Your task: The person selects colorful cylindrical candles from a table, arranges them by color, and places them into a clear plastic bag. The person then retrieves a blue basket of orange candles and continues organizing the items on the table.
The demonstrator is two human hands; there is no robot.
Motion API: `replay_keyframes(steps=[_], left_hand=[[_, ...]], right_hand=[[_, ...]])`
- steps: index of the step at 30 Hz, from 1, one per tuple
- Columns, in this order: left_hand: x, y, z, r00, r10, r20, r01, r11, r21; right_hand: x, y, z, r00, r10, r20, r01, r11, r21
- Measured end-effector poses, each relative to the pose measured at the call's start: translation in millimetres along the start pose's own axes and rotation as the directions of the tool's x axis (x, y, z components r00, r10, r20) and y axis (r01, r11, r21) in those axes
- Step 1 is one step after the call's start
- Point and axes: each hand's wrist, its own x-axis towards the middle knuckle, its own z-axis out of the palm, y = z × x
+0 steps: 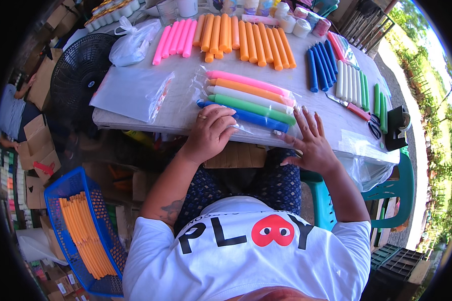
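A row of taper candles lies side by side in a clear plastic bag (200, 83) near the table's front edge. The colours run from a pink candle (248, 82) at the back through an orange candle (245, 89), a white candle (245, 97) and a green candle (252, 107) to a blue candle (261, 117) in front. Across the blue candle's left part lies my left hand (213, 126), its fingers bent and seemingly pinching the bag's near edge. My right hand (309, 141) has its fingers spread at the candles' right ends, touching the plastic and holding nothing.
Orange candles (263, 43), pink candles (175, 39) and blue candles (322, 66) line the table (135, 120). Flat plastic bags (130, 92) lie left. A red-handled knife (352, 107), scissors (374, 126) and a tape dispenser (396, 129) sit right. A fan (81, 81) and blue basket (113, 233) stand left.
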Motion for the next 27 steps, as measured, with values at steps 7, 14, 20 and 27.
replay_keyframes(steps=[7, 14, 20, 27], left_hand=[[-1.5, 12.3, 13.7, 0.998, 0.032, 0.048, -0.041, 0.975, 0.217], [-4.4, 11.9, 16.7, 0.995, 0.069, 0.071, -0.087, 0.949, 0.303], [-6.6, 10.3, 17.8, 0.998, 0.042, 0.049, -0.054, 0.959, 0.278], [0.6, 24.2, 21.3, 0.997, -0.007, -0.072, 0.027, 0.963, 0.269]], right_hand=[[4.6, -0.9, 3.8, 0.998, 0.042, 0.037, -0.042, 0.999, 0.026], [4.9, -4.2, -8.5, 0.992, 0.119, 0.037, -0.124, 0.977, 0.172], [-41.6, 34.4, -38.5, 0.939, 0.325, -0.112, -0.326, 0.945, 0.006], [-62.3, 42.2, -19.1, 0.8, 0.538, -0.266, -0.456, 0.833, 0.314]])
